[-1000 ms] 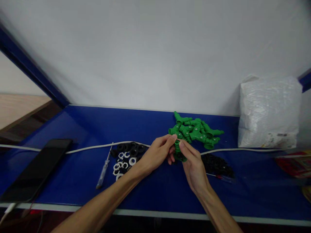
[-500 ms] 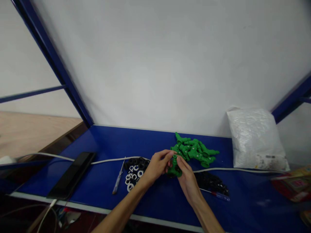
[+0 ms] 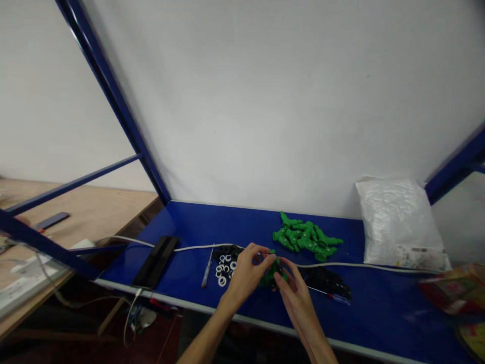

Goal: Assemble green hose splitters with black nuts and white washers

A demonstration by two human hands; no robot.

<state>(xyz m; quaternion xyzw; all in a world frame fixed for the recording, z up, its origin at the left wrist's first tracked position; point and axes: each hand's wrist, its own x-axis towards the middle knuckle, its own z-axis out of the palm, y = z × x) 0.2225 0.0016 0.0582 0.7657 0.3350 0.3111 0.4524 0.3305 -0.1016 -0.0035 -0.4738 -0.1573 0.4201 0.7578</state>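
Observation:
Between my hands is a green plastic pipe fitting [image 3: 268, 278], held low over the blue table. My left hand [image 3: 250, 265] grips its upper end with thumb and fingers closed. My right hand [image 3: 293, 283] is closed around its right side, so much of the fitting is covered. Beyond my hands lies a pile of similar green fittings [image 3: 305, 237]. White rings [image 3: 222, 281] and black rings [image 3: 228, 250] are heaped just left of my left hand. A mound of small black parts [image 3: 328, 280] sits right of my right hand.
One screwdriver [image 3: 206, 270] lies left of the rings, another [image 3: 339, 298] by the black parts. A black flat device [image 3: 156, 263] rests at the table's left. A white cable [image 3: 359, 264] crosses the table. At right stand a white plastic package [image 3: 401, 222] and a red packet [image 3: 450, 290].
The view has swung left, showing more of the neighbouring wooden table and a power strip. Both hands stay on the green fitting, and my right fingers have shifted and bent more over it.

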